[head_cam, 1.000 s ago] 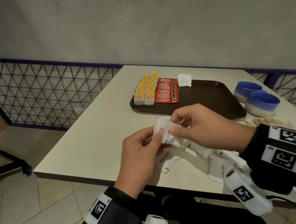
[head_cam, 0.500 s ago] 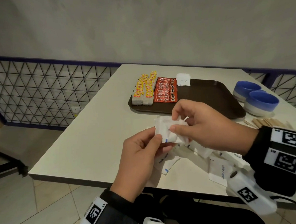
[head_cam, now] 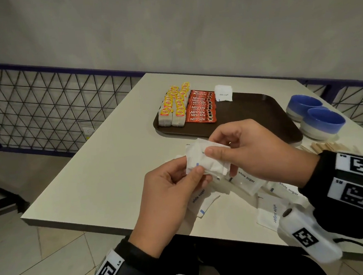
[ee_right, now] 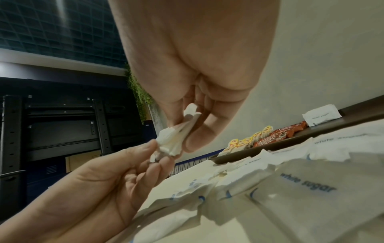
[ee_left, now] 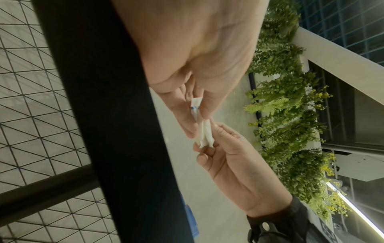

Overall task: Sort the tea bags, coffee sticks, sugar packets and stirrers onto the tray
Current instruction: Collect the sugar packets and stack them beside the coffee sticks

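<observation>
The tea bags point(head_cam: 171, 108) and coffee sticks point(head_cam: 201, 110) sit on the tray point(head_cam: 258, 110), but both hands, left hand point(head_cam: 169, 194) and right hand point(head_cam: 254, 151), pinch a bunch of sugar packets point(head_cam: 208, 161), with more packets and the stirrers point(head_cam: 327, 147) left on the table point(head_cam: 97, 175).

one brown tray point(head_cam: 258, 108) stands on the table point(head_cam: 105, 164). along its left edge are two rows of yellow-labelled tea bags point(head_cam: 175, 107); the exact number i cannot tell. beside them lie about seven red coffee sticks point(head_cam: 200, 108), overlapping. one sugar packet point(head_cam: 223, 93) lies at the tray's far edge. two blue bowls point(head_cam: 316, 117) stand near the table's right edge, with some wooden stirrers point(head_cam: 327, 147), uncounted. at least four loose packets point(head_cam: 269, 212) lie near the front edge.
</observation>
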Motion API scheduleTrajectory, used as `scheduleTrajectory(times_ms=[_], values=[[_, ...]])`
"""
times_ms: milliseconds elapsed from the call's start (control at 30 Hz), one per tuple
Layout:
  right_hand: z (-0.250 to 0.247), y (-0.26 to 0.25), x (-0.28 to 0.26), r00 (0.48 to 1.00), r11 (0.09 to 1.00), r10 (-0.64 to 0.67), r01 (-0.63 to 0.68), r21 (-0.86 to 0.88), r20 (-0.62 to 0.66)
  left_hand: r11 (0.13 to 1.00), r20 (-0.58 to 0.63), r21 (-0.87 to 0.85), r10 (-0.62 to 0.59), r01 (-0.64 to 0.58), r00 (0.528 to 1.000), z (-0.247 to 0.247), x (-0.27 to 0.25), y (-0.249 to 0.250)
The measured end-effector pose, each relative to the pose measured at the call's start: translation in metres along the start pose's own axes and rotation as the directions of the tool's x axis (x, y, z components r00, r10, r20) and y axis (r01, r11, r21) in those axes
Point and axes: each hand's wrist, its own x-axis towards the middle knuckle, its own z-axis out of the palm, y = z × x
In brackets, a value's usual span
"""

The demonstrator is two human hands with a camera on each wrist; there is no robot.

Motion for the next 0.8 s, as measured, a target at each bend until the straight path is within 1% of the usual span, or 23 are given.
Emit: scheduleTrajectory(times_ms=[200,300,367,467,600,700,767,800], values=[[-0.001,0.0,-0.001,1.0,0.998,0.006,-0.007,0.063,0.019,0.999,-0.053,-0.032,-0.024,0.023,0.998,0.002,-0.001,0.002],[-0.005,0.002,-0.001,0.998,0.995,0.066,-0.066,0.08,0.002,0.994,-0.09,-0.097,-0.054,0.045,0.995,0.005,0.0,0.001],[-0.008,0.002,-0.001,0.994,0.99,0.107,-0.105,0.091,-0.017,0.993,-0.109,-0.109,-0.063,0.051,0.992,0.007,0.0,0.002],[-0.009,0.0,-0.001,0.992,0.988,0.127,-0.126,0.089,-0.011,0.986,-0.127,-0.153,-0.086,0.066,0.988,0.01,0.0,0.005],[-0.022,-0.005,0.0,0.988,0.989,0.142,-0.144,0.029,0.061,0.985,-0.156,-0.153,-0.108,0.084,0.982,0.008,0.001,0.002],[-0.045,-0.006,0.007,0.966,0.981,0.193,-0.189,-0.039,0.17,0.99,-0.208,-0.102,-0.119,0.099,0.971,0.008,0.003,-0.005],[-0.067,-0.003,0.024,0.949,0.966,0.243,-0.217,-0.144,0.2,0.982,-0.234,-0.162,-0.132,0.095,0.963,0.007,0.007,-0.005],[-0.079,0.0,0.038,0.945,0.952,0.266,-0.227,-0.206,0.191,0.979,-0.231,-0.177,-0.144,0.104,0.962,0.007,0.009,-0.006]])
